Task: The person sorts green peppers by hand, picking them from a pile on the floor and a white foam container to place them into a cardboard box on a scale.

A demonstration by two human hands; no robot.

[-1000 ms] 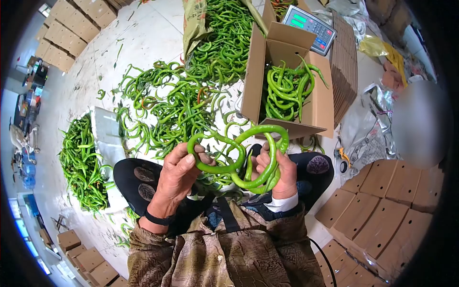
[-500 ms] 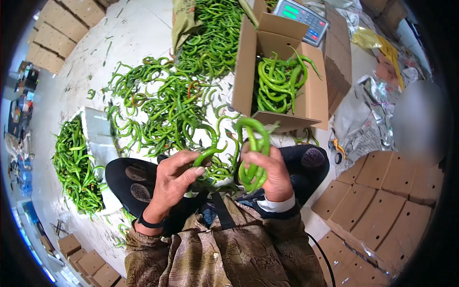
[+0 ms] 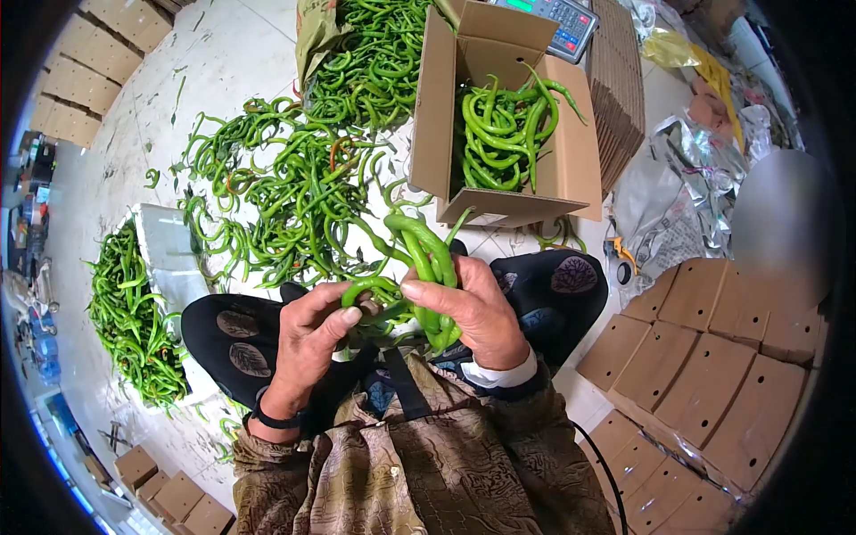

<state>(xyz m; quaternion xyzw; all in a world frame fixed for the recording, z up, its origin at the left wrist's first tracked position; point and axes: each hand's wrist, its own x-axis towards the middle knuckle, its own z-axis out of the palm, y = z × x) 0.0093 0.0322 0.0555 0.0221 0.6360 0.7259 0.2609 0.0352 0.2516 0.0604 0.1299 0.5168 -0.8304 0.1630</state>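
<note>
Several long green peppers (image 3: 417, 248) are bunched in my right hand (image 3: 481, 312), whose fingers wrap round them at the centre. Just left of it, my left hand (image 3: 309, 334) pinches a curved green pepper (image 3: 367, 285) between thumb and fingers. The two hands are close together above my lap. Beyond them, a loose pile of green peppers (image 3: 294, 192) with a few reddish ones covers the floor. An open cardboard box (image 3: 577, 169) at the upper right holds more green peppers (image 3: 504, 134).
A white foam box (image 3: 169, 254) of peppers lies at the left. A sack (image 3: 316, 36) spills peppers at the top. A scale (image 3: 571, 31) stands behind the cardboard box. Stacked cartons (image 3: 704, 383) fill the lower right, with plastic wrapping (image 3: 678, 196) above and tape (image 3: 622, 267) nearby.
My right hand has moved left with its bunch, closer to my left hand. My left hand still pinches a pepper. The whole view has shifted slightly.
</note>
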